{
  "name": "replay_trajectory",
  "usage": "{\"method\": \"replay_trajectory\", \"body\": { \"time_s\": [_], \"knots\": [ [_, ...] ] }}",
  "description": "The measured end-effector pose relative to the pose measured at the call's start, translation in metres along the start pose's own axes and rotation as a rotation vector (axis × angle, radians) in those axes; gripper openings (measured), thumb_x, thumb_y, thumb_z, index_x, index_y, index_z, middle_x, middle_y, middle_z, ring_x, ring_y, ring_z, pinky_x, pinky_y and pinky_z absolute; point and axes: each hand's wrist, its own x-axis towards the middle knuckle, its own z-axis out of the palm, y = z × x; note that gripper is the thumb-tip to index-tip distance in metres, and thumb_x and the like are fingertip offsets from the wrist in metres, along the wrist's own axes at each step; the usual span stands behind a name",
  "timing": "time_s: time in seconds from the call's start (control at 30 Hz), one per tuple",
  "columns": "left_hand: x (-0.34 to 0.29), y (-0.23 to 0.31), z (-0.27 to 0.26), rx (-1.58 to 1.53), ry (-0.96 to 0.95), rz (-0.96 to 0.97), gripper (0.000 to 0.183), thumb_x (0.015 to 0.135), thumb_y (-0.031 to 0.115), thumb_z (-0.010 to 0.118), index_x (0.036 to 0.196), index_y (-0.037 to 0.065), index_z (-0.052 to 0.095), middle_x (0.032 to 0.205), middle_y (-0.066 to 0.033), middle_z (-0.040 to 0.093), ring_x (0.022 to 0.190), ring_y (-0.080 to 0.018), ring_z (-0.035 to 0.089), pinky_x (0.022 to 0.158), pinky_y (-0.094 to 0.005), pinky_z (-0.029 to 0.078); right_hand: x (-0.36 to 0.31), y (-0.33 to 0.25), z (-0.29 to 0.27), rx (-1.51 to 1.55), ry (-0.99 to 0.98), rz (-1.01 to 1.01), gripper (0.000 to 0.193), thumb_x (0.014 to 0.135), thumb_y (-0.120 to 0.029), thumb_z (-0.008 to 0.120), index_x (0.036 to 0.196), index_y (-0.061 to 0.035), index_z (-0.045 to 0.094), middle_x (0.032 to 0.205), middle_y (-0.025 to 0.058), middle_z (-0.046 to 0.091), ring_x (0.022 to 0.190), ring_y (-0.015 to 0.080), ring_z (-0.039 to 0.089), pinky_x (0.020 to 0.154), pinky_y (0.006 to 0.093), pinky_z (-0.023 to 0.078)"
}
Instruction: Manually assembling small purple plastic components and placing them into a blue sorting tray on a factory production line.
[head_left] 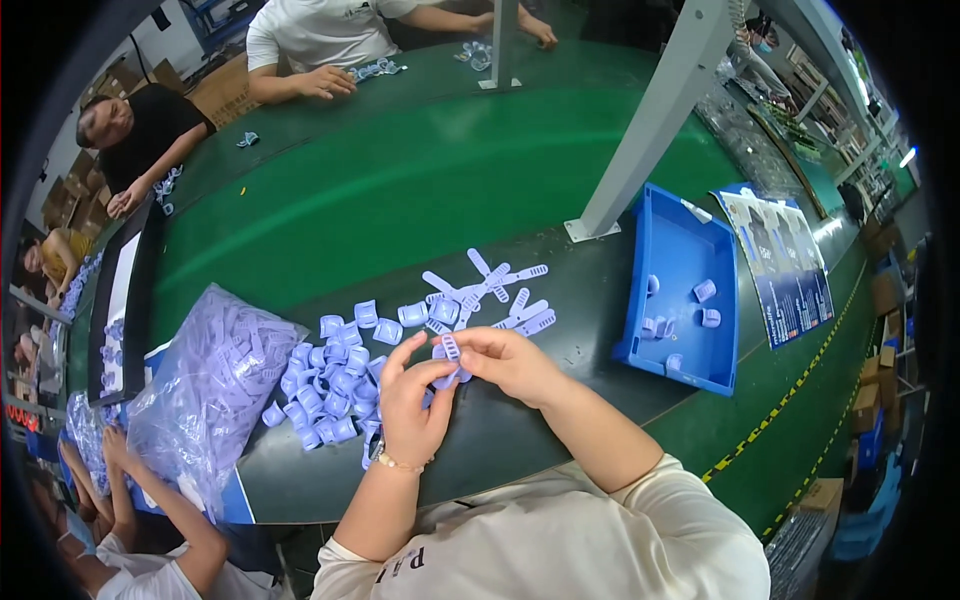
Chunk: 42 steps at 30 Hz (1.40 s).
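My left hand (410, 398) and my right hand (512, 366) meet over the near side of the dark work table, fingers closed. Between them is a small lavender plastic strap with a row of slots (450, 346). Just below it a curved lavender piece shows among the fingers, mostly hidden; I cannot tell whether the two are joined. Left of my hands lies a heap of curved lavender plastic pieces (338, 385). Beyond my fingers, loose slotted lavender straps (497, 277) lie crossed over each other.
A clear bag of lavender straps (225, 350) stands at the left. On the right, a blue tray (690, 245) holds several curved pieces, beside printed sheets (780, 265). A grey post (650, 130) rises behind the tray. A green conveyor belt (400, 190) runs beyond; other people work around.
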Motion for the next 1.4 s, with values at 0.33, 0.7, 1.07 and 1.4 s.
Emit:
{"method": "replay_trajectory", "body": {
  "time_s": [0.33, 0.7, 1.07, 1.4],
  "knots": [
    [0.0, -0.004, -0.003, 0.08, 0.036, 0.091, 0.024, 0.07, -0.002, 0.068, 0.088, 0.013, 0.068, 0.12, -0.0118, 0.055, 0.118, -0.0351, 0.047, 0.097, -0.0436, 0.038, -0.005, -0.013, 0.003, 0.008, 0.011, 0.044, 0.017, 0.092, -0.014, 0.06, 0.103, -0.0016, 0.064, 0.091, 0.0014, 0.064, 0.08, 0.0069, 0.059, 0.072, 0.0207, 0.048],
    [0.006, -0.006, 0.0, -0.11, 0.024, -0.124, 0.015, 0.083, 0.014, 0.062, 0.094, 0.009, 0.068, 0.127, -0.0149, 0.052, 0.122, -0.0356, 0.044, 0.102, -0.0432, 0.033, -0.007, -0.015, 0.011, -0.834, 0.375, -0.316, 0.011, 0.082, -0.014, 0.069, 0.091, -0.008, 0.069, 0.078, 0.0049, 0.067, 0.071, 0.0143, 0.063, 0.062, 0.0263, 0.047],
    [0.0, -0.013, 0.005, -0.487, 0.127, -0.399, 0.019, 0.09, 0.011, 0.057, 0.076, -0.001, 0.061, 0.107, -0.0076, 0.05, 0.084, -0.0111, 0.05, 0.07, -0.0228, 0.042, -0.002, -0.005, 0.008, -1.2, 0.336, -0.847, 0.017, 0.065, -0.013, 0.075, 0.078, -0.0138, 0.064, 0.079, -0.0007, 0.064, 0.071, 0.0195, 0.059, 0.06, 0.0307, 0.048],
    [-0.002, -0.003, 0.009, -0.711, -0.049, -0.692, 0.015, 0.092, 0.011, 0.057, 0.079, 0.004, 0.059, 0.066, 0.0021, 0.055, 0.051, -0.003, 0.043, 0.045, -0.0165, 0.032, -0.003, -0.005, 0.01, -1.275, 0.401, -0.891, 0.02, 0.06, -0.005, 0.073, 0.076, -0.0126, 0.063, 0.083, 0.0002, 0.063, 0.07, 0.0206, 0.058, 0.059, 0.0311, 0.048]
  ]
}}
